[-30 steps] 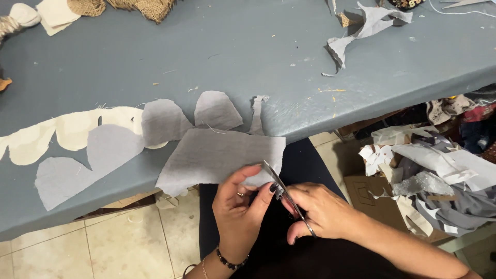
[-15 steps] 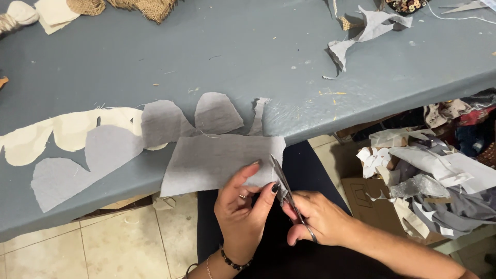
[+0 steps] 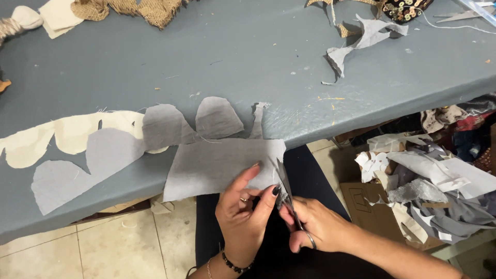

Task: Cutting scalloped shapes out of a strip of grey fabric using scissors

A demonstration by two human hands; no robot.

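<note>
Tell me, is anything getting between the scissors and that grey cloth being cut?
Nothing visible does. The right hand has the scissors already at the right edge of the grey cloth, blades meeting it directly. The left hand pinches the cloth just left of the blades, beside them rather than in their path.

A big table (image 3: 248,57) with a smooth grey-blue top filled most of the view. It was lit evenly, and a soft shine lay on its front edge. Small threads and crumbs of cloth dotted the top. Under the table, on the left, the floor (image 3: 103,248) was made of pale cream tiles with thin dark lines between them. On the right, beside the table, a brown cardboard box (image 3: 361,201) stood on the floor. Next to the box lay a messy heap of scraps (image 3: 434,191), white, grey and a little red. No wall or window showed.
</note>
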